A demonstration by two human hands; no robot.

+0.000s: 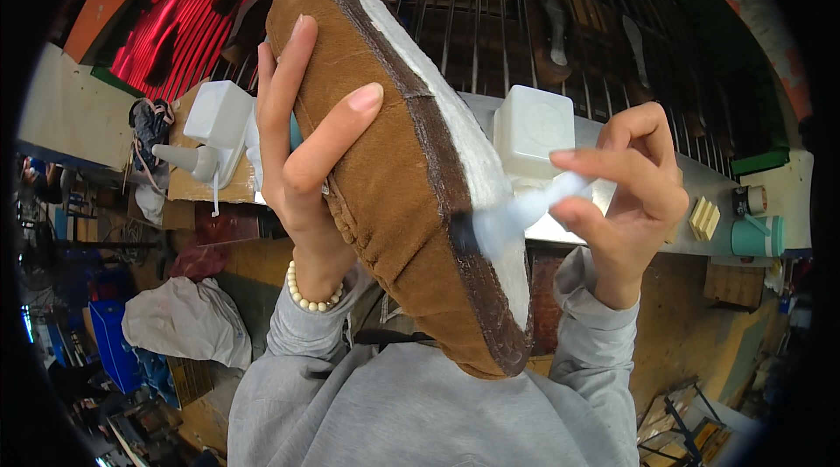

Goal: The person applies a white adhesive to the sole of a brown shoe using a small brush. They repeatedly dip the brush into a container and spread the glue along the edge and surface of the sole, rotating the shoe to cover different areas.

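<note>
A brown suede shoe upper [376,178], with a dark brown band along its bottom edge and a white underside, is held tilted in front of me. My left hand [302,143] grips it from the left, fingers spread over the suede and the palm side hidden behind it. In my right hand [634,191], thumb and fingers pinch the pale handle of a small brush [525,211]. Its dark bristles touch the dark band near the lower end of the shoe; handle and bristles are smeared by motion. Just behind the brush stands a white square plastic container [534,130].
Beyond the bench runs a rack of metal rods [477,21] bearing several shoes, lit red at the left. On the left lie another white container [219,112] and a white nozzle-tipped bottle [197,161]. A teal lidded cup [757,237] and yellowish blocks [703,218] stand at right.
</note>
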